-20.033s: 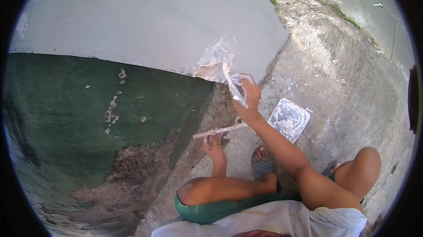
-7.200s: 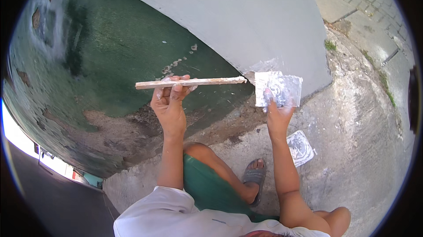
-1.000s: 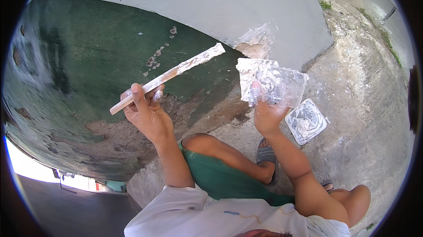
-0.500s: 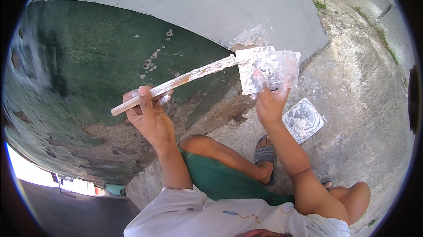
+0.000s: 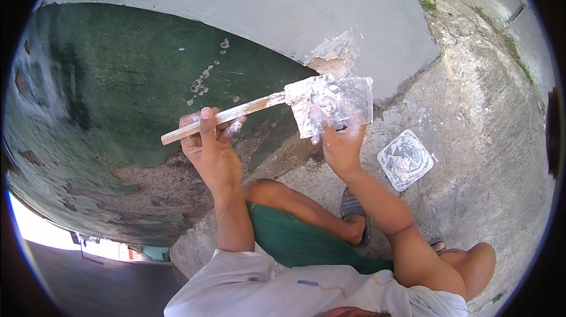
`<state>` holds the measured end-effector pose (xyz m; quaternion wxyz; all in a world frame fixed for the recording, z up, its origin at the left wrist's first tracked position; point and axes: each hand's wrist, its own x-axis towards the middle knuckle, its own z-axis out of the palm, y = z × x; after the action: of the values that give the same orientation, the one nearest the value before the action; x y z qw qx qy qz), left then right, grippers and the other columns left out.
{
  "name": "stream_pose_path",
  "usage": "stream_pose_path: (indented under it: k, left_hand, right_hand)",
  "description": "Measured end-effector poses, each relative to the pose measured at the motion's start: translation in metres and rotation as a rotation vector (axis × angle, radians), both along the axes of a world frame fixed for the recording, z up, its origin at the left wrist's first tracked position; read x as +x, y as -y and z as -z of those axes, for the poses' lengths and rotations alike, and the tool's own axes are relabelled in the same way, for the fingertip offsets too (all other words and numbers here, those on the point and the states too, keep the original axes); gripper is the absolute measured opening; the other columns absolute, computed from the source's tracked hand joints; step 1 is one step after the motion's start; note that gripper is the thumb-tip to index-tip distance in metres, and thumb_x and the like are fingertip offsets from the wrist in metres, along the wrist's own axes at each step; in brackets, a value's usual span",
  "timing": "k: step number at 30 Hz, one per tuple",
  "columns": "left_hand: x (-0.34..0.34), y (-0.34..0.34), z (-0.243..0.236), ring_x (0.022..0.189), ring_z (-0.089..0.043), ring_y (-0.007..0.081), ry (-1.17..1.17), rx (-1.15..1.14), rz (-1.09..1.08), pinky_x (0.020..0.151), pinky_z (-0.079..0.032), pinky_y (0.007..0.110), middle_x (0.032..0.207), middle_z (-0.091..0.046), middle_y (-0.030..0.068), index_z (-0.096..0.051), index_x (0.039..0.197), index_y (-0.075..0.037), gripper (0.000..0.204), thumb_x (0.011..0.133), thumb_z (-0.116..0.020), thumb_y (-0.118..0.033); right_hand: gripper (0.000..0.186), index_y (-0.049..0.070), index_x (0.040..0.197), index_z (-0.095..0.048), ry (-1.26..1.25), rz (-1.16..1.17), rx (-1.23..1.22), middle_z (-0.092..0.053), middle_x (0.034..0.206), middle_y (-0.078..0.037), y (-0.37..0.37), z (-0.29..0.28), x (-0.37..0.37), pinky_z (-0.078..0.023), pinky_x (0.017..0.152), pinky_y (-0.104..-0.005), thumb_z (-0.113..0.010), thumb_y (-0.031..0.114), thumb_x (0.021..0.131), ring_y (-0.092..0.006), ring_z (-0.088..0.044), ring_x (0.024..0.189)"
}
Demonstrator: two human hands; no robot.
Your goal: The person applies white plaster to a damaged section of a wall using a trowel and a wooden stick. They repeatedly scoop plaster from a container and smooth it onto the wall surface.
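My left hand (image 5: 213, 146) is closed round a wooden stick (image 5: 233, 113), its thumb lying along the top. White paste coats the stick's far end, which meets a clear plastic sheet (image 5: 357, 94). My right hand (image 5: 342, 146) grips this flat, squarish sheet from below, thumb pressed on its face. Thick white paste covers the sheet's left part, hiding the stick's tip. Just beyond the sheet, a rough patch of paste and bare plaster (image 5: 336, 54) marks the grey wall. White smears show on fingers of both hands.
The wall is grey (image 5: 265, 4) above and green (image 5: 135, 69) below, with peeling paint near its foot. A square lid (image 5: 405, 160) smeared with white paste lies on the concrete ground (image 5: 466, 134) to the right. My sandalled foot (image 5: 356, 214) is near it.
The plastic sheet and my right hand have moved left and slightly nearer. My left hand has shifted a little right, and less of the stick shows past the sheet's edge.
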<state>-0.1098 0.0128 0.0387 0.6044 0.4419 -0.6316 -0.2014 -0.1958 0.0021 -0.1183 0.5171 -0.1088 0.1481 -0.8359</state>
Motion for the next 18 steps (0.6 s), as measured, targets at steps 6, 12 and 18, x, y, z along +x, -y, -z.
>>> stream_pose_path:
  k: [6,12,18]
  left_hand:
    - [-0.006,0.003,0.0,0.07,-0.063,0.0162,-0.012,-0.042,-0.078,0.062,-0.059,0.029,0.081,-0.056,0.0068,-0.049,0.089,-0.004,0.017,0.094,-0.061,-0.016]
    - [0.002,0.001,-0.005,0.079,-0.063,0.0174,-0.067,-0.032,-0.021,0.067,-0.06,0.03,0.088,-0.054,0.0069,-0.05,0.097,-0.003,0.017,0.093,-0.062,-0.014]
    - [0.008,0.004,-0.008,0.083,-0.063,0.0191,-0.118,-0.04,-0.013,0.071,-0.06,0.03,0.094,-0.053,0.0068,-0.049,0.103,-0.003,0.019,0.092,-0.062,-0.012]
  right_hand:
    - [0.039,0.001,0.122,-0.049,0.318,-0.291,-0.071,-0.061,0.108,-0.006,-0.014,-0.011,-0.008,-0.051,0.064,-0.0215,-0.065,0.0,0.086,-0.0106,-0.062,0.091]
    - [0.036,0.003,0.124,-0.048,0.537,-0.304,-0.187,-0.06,0.113,-0.005,-0.008,0.003,-0.034,-0.051,0.067,-0.0205,-0.061,0.005,0.091,-0.0104,-0.062,0.095]
    - [0.035,0.003,0.125,-0.048,0.482,-0.191,-0.134,-0.06,0.113,-0.005,0.002,0.011,-0.041,-0.05,0.066,-0.0197,-0.059,0.004,0.092,-0.0087,-0.06,0.09]
